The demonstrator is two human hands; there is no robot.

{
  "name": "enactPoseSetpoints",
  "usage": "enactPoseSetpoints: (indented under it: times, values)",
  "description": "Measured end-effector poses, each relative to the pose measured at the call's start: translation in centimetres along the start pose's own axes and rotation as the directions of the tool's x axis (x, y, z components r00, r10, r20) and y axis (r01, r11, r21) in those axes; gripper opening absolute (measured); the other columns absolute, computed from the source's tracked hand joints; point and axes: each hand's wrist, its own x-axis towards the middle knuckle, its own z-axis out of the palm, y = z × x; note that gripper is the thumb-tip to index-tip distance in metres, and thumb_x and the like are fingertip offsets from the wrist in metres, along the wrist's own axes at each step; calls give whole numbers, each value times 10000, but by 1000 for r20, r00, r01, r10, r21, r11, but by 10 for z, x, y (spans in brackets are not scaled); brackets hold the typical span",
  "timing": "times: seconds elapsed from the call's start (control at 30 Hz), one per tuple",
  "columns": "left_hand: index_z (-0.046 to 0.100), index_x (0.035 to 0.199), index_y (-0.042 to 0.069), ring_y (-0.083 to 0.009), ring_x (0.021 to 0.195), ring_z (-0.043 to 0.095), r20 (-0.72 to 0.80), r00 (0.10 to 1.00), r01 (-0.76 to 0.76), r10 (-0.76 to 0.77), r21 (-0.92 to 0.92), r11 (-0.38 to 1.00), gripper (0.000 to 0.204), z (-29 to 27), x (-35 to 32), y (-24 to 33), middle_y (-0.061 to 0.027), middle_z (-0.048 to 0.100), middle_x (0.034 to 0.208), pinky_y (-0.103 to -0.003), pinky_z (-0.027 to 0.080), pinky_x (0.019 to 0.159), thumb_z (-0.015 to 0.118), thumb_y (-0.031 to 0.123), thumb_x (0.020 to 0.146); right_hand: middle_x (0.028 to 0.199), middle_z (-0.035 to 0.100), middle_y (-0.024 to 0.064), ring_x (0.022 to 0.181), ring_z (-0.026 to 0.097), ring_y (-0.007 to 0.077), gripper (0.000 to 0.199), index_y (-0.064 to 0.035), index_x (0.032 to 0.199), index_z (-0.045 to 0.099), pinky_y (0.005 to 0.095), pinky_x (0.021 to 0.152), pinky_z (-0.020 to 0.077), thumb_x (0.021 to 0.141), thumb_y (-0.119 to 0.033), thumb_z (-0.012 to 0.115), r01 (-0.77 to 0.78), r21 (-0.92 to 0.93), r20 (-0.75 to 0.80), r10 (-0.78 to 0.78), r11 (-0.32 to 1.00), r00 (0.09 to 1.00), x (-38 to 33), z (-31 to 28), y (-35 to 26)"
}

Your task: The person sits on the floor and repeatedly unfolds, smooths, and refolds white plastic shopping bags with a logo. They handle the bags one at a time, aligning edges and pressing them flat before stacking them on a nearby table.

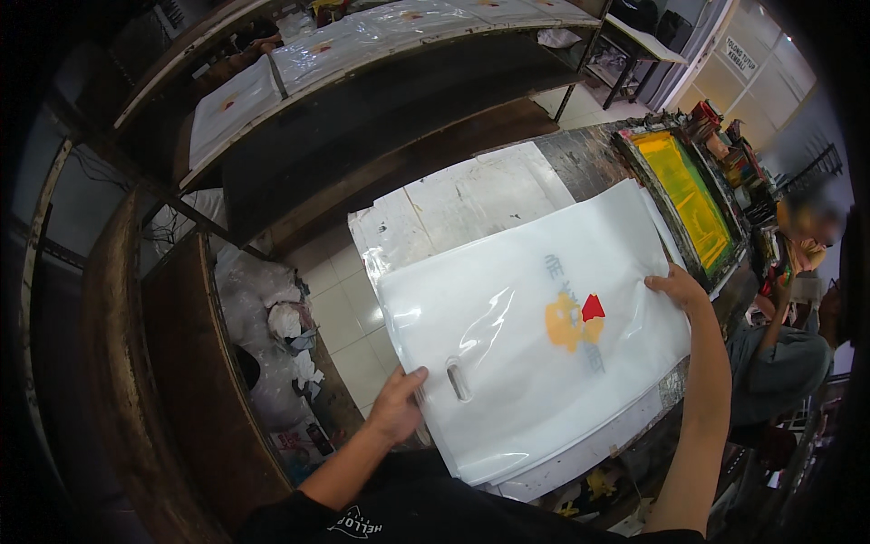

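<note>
A stack of white plastic bags lies flat in front of me, with an oval handle slot near its left end. Yellow, red and grey print shows on the top bag. My left hand is closed on the stack's left edge near the slot, thumb on top. At the right edge my right hand grips the bags, thumb above and the other fingers partly hidden. Beneath the stack is a worktable partly covered by a stained white sheet.
A screen-printing frame with yellow ink sits right of the bags. Racks with printed white bags stand beyond. Brown boards lean at left, near crumpled clear plastic on the floor. Another person is at far right.
</note>
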Motion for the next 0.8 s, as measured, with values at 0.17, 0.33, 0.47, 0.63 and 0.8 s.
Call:
enactPoseSetpoints:
  times: [0.17,0.33,0.47,0.63,0.8]
  values:
    - [445,1403,53,-272,1292,468,97,993,-73,62,118,990,601,-51,34,13,-112,522,1377,-457,340,1113,575,408,937,1071,685,116,901,665,212,526,-4,1261,588,361,862,530,797,-192,749,-13,-46,70,16,999,997,1,-5,-5]
    - [447,1395,39,-244,1244,516,80,995,-62,64,-20,998,631,-30,53,37,-112,541,1356,-416,375,1086,589,453,939,1073,687,105,926,655,202,463,-10,1242,614,348,861,515,843,-219,723,44,-76,95,-37,996,995,7,-9,10]
    - [423,1417,30,-293,1273,490,-9,980,-195,200,190,962,655,-26,62,37,-135,530,1363,-465,358,1106,604,417,920,1092,686,101,961,639,197,483,-23,1244,612,344,885,499,833,-243,740,77,-102,72,-70,992,995,11,-11,17]
    - [437,1399,45,-268,1216,536,82,956,-293,283,187,938,591,-31,57,34,-118,550,1318,-438,418,1058,675,235,893,1244,616,168,1116,579,243,749,11,1312,549,366,975,454,763,-429,805,45,-241,154,-7,970,988,1,-8,-9]
    - [443,1398,12,-272,1211,539,-22,974,-212,226,260,942,566,-27,71,34,-128,555,1313,-424,431,1049,672,188,911,1347,561,207,1211,538,281,845,-3,1392,495,373,1034,412,765,-504,760,39,-450,-14,-51,892,999,30,-23,31]
